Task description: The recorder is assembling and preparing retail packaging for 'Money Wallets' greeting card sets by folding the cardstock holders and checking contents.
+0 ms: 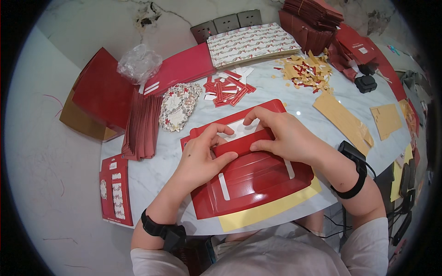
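A glossy red card folder [251,184] lies in front of me near the table's edge, with two white adhesive strips on its near panel. My left hand [202,154] and my right hand [283,138] both grip its raised middle flap, thumbs on the near side and fingers curled over the far side. White lining shows between the index fingers, and some fingertips are hidden behind the flap. Under the folder's near edge sticks out a yellow sheet [271,207]. Beyond the hands is a loose pile of small red and white labels [228,89].
Patterned card stacks [253,43], red sheets [184,66] and clear plastic [139,64] lie at the back. Floral cut-outs [178,108], maroon folders [140,124] and a red box [103,87] stand left. At right are paper scraps [306,71], tan strips [343,119] and a black gadget [365,83].
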`<state>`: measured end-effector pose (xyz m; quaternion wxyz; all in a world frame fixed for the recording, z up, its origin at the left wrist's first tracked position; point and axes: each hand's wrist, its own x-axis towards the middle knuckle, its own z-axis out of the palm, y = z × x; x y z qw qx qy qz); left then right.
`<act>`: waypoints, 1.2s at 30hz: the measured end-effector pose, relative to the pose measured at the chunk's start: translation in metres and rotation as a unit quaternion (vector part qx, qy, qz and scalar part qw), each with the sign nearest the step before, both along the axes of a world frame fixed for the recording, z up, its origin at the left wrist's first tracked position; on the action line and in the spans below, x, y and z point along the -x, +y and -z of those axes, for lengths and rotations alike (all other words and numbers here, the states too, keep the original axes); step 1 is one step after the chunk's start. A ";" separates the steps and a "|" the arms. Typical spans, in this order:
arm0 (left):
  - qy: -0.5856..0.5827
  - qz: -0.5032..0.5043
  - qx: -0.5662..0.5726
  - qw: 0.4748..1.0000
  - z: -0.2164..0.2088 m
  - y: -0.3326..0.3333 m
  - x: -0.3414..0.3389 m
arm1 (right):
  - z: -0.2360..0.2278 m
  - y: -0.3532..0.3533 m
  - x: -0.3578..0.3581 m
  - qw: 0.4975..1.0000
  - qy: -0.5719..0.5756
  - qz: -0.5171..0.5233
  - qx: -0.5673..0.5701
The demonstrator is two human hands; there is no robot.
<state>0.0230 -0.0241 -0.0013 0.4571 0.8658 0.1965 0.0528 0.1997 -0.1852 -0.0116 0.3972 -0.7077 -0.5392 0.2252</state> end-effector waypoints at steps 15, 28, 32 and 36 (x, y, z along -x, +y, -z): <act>-0.049 0.013 -0.114 0.992 0.006 0.001 0.000 | 0.005 -0.001 0.001 0.999 -0.051 -0.006 0.010; -0.010 0.008 0.011 1.000 0.002 0.008 0.004 | 0.001 -0.002 -0.007 0.995 -0.057 0.067 -0.056; -0.056 -0.007 0.026 0.998 0.011 0.015 0.005 | 0.000 -0.001 -0.013 0.965 -0.137 0.154 -0.160; -0.094 -0.029 0.055 0.994 0.008 0.019 0.007 | -0.017 -0.008 -0.020 0.961 -0.120 0.200 -0.149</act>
